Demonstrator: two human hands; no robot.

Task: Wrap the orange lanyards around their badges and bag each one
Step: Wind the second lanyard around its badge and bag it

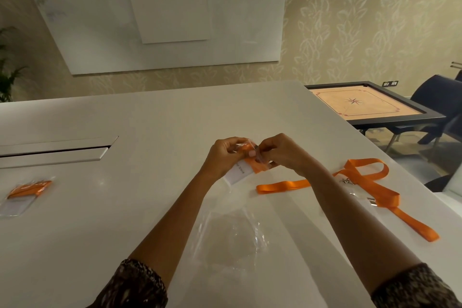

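Wrapped badge [239, 173] is being pinched by curled left hand [223, 155] and right hand [283, 152]; clear bags [235, 232], seemingly empty, are lying at 6 o'clock.

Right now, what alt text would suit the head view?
Left hand and right hand hold a badge wound with a lanyard over a table. A loose lanyard lies right, a bagged badge left, an empty bag nearer.

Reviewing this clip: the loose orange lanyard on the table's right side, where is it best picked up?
Likely at its far loop, pinched from above by the right hand once it frees the wrapped badge. The loose lanyard lies flat on the table elsewhere; the loop seems to stand on edge.
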